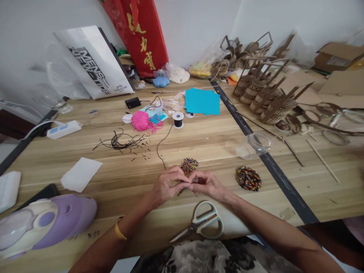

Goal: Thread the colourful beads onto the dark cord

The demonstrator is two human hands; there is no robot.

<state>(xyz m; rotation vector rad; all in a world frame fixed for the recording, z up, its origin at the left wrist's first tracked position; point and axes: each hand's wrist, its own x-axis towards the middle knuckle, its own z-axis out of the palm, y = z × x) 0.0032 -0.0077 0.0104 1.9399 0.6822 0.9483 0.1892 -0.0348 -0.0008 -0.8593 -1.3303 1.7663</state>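
My left hand and my right hand meet at the fingertips over the table, both pinched closed. A thin black cord runs from a white-ended spool down to my left hand's fingers. What my right fingertips pinch is too small to make out. Multicoloured beads lie just beyond the fingers, and a few more beads show below them, partly hidden by the hands. Scissors with pale handles rest near the table edge, blades slightly apart. To the right sits a coil of strung multicoloured beads.
Cut black cords lie left, beside pink yarn. Blue sheets are farther back. A purple and cream device stands at the left front. Brown woven baskets, clear rings and a stick occupy the right.
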